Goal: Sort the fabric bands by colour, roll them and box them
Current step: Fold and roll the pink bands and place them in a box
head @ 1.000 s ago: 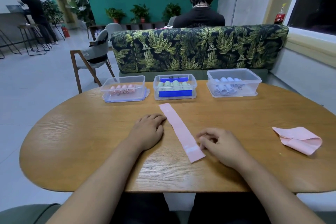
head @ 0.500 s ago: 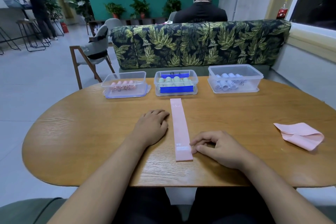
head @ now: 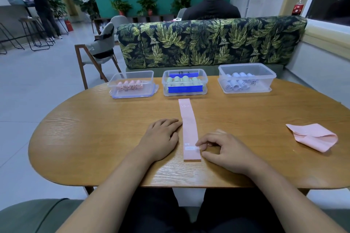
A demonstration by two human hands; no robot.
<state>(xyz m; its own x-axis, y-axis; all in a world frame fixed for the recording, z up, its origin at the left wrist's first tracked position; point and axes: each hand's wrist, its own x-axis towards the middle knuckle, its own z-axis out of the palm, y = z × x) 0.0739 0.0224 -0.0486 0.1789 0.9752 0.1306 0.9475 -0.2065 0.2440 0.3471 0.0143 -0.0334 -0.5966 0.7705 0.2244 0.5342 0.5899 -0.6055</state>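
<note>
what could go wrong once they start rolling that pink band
1. The right hand touches just the right edge of the pink band near its close end, and the left hand lies flat beside it, so the roll may start crooked.
2. The band points at the green box, while pink rolls sit in the left box, so it might land in the wrong one.
</note>
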